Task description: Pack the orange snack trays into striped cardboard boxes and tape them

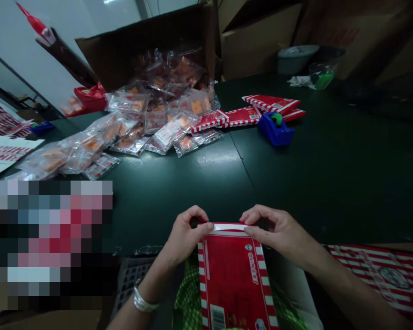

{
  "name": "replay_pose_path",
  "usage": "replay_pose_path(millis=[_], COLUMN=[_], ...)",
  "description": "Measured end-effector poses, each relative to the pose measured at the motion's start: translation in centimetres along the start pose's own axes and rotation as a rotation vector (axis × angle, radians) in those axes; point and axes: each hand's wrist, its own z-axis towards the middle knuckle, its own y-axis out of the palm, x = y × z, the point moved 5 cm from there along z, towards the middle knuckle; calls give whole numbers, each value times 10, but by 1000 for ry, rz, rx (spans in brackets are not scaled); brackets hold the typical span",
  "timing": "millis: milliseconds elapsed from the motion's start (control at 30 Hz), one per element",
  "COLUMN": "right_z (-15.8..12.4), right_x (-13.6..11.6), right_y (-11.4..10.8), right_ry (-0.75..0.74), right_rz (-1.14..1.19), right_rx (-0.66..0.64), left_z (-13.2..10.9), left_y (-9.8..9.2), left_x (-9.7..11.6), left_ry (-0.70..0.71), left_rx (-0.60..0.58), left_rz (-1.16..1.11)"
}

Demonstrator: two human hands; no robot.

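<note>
The red-and-white striped bag was right at the front, hanging down in front of the person's lap with its top edge just over the table edge, and it looked light and thin, though the dim view made it hard to tell paper from coated film. It seemed floppy enough to crease and maybe a bit slick, so the top edge looked like the best place to hold it, and that's where both hands were. The left hand and right hand each pinched a top corner between thumb and curled fingers, nearly closed, with a white strip showing along the edge between them. Below the bag was a green checked cloth, with a grey plastic crate just to the left and a silver bracelet on the left wrist. Further out on the dark green table, nothing sat directly in front of the hands. Beyond that lay a big heap of clear packets with orange contents, spilling from a tipped cardboard box, plus more striped bags beside a blue tape dispenser. A larger striped sheet lay off to the right.
</note>
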Motion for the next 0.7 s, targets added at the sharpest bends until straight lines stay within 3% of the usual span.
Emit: replay_pose_path(millis=[200,367,433,567,700], right_z=[12,-7,-19,-36,-41], right_x=[-5,-1,3,-1,-4], right_y=[1,0,0,4,3], right_ry=[183,22,-13,-166,-282], right_rz=[148,115,78,-33,-154], right_rx=[19,219,288,328,342], left_z=[18,14,10,0,-16], left_y=[-1,-5,-5,-4,0], left_x=[17,22,14,-7,-5], left_ry=[-118,82,74,-38,155], left_rx=[-155,-181,-184,-85,58], left_rz=[-77,-8,-18,-38,194])
